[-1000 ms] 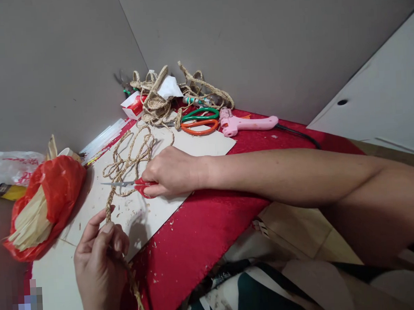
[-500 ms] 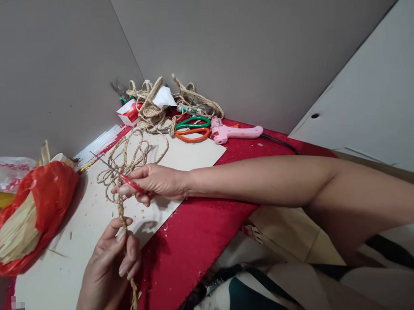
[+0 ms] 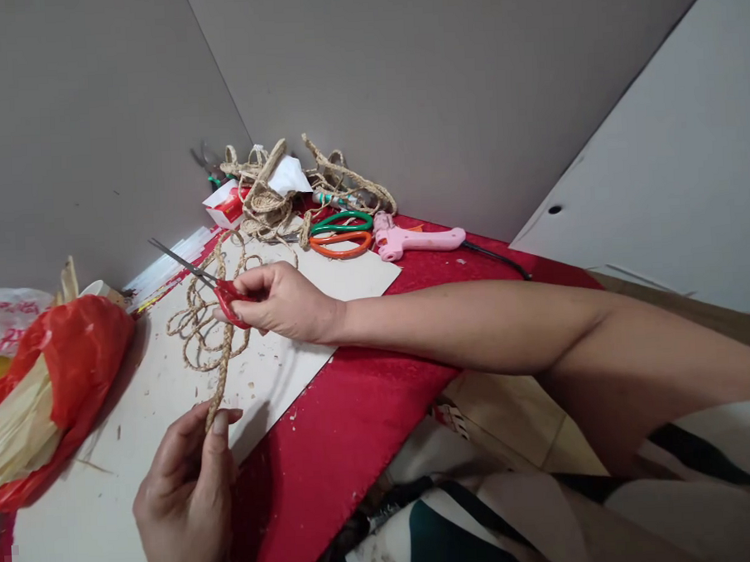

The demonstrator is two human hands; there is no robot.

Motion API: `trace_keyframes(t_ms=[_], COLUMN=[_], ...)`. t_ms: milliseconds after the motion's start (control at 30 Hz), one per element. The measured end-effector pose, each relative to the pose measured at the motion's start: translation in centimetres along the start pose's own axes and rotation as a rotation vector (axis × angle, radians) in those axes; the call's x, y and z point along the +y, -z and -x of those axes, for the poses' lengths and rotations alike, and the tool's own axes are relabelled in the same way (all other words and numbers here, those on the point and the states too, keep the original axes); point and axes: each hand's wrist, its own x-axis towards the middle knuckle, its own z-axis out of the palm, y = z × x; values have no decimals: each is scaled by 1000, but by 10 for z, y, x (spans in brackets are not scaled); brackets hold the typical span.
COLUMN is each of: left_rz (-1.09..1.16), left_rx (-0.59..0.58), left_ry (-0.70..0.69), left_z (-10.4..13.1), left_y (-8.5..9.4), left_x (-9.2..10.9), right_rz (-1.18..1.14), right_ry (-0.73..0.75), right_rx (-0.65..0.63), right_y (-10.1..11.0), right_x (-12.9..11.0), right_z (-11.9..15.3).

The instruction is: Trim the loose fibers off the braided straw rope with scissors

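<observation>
My right hand (image 3: pixel 282 302) grips small red-handled scissors (image 3: pixel 227 297), with the slim metal blades pointing up and to the left, slightly parted. Below it, my left hand (image 3: pixel 188 488) pinches a braided straw cord (image 3: pixel 224 362) between thumb and forefinger. From that pinch the cord runs up behind the scissors and my right fingers. Its loose loops (image 3: pixel 194 322) lie on a white board (image 3: pixel 316 350). The cord's lower end is hidden by my left hand.
A red plastic bag (image 3: pixel 91 335) holding pale straw strips (image 3: pixel 21 429) lies at the left. Green- and orange-handled scissors (image 3: pixel 342 246), a pink glue gun (image 3: pixel 423 239) and more braided cord (image 3: pixel 269 204) sit along the back of the red cloth (image 3: pixel 331 424). Grey walls (image 3: pixel 372 90) rise behind.
My right hand has turned and lifted slightly, so the scissors show more fully and their blades have parted. My left hand has rolled over, and the cord's tail below it has gone from sight.
</observation>
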Motion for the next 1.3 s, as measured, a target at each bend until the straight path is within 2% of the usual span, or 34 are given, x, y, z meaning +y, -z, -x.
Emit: trace_keyframes(t_ms=[100,267,333,467,700,933,1067,1200,1300], left_rz=[3,289,394,531,564,620,696,647,649], left_rx=[-109,-448,-522,-623,-634,-605,-618,-521,-480], left_ry=[-19,303,390,446,483,513,440,428,455], left_z=[-2,-10,-12,-11,-3,-4,-10,-7,-5], left_y=[3,6,7,7,9,8,0,-7,-4], left_x=[-4,-15,-16,-9,7,-1,-10,-6,1], right_rz=[35,46,10,-20,106,222,213,212,253], right_ry=[50,-71,-135,-176,-73,-1,-8,-30,-17], right_rx=[9,-19,-52,-60,60,31,5,-58,-118], right_y=[1,2,2,0,-2,-2,-6,-9,-7], right_x=[3,6,6,6,14,12,10,15,16], right_z=[-2,-3,-2,0,-2,0,4,8,8])
